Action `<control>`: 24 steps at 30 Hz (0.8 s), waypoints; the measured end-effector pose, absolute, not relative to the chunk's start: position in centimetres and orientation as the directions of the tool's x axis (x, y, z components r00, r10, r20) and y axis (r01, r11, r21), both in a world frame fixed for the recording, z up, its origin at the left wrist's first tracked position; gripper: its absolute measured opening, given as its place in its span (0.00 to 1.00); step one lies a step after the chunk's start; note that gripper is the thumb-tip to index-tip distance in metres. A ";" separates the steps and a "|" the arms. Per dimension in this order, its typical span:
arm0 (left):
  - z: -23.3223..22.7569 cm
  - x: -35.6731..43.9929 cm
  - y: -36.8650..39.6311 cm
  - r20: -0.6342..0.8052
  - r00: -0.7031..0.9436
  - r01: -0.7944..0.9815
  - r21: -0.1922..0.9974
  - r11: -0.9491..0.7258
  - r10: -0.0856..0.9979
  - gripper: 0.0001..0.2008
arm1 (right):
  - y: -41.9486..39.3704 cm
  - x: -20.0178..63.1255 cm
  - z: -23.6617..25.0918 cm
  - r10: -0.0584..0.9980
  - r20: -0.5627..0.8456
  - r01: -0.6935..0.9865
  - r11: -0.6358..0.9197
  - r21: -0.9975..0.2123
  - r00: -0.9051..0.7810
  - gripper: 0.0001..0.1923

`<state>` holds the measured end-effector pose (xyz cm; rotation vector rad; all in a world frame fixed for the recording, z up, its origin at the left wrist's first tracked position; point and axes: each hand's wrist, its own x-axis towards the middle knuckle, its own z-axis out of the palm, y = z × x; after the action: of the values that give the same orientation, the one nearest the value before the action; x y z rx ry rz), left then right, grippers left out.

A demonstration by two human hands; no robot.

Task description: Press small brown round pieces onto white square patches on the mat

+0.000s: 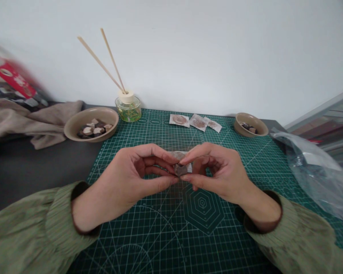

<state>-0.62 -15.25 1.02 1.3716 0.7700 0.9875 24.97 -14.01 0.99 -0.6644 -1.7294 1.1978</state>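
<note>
Both hands' grip closed on small dark packet point(181, 169), long axis unclear, left hand point(131, 179), right hand point(217, 173)

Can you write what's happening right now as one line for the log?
left hand: pinching small packet | right hand: pinching same packet | over green cutting mat | big bowl left, small bowl right

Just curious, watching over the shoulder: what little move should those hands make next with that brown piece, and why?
Probably peel the wrapper off: the left hand and right hand both pinch the small brown piece with the wrapper partly on it.
</note>
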 end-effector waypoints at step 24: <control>1.9 0.0 -15.5 0.071 0.394 -0.217 0.976 0.018 0.916 0.12 | -14.0 24.8 1.0 0.815 0.367 -0.089 0.368 -0.925 -0.447 0.20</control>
<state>-0.05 -15.50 1.89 1.2353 0.7385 1.0179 24.78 -14.04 1.05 -0.6490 -1.7038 1.2251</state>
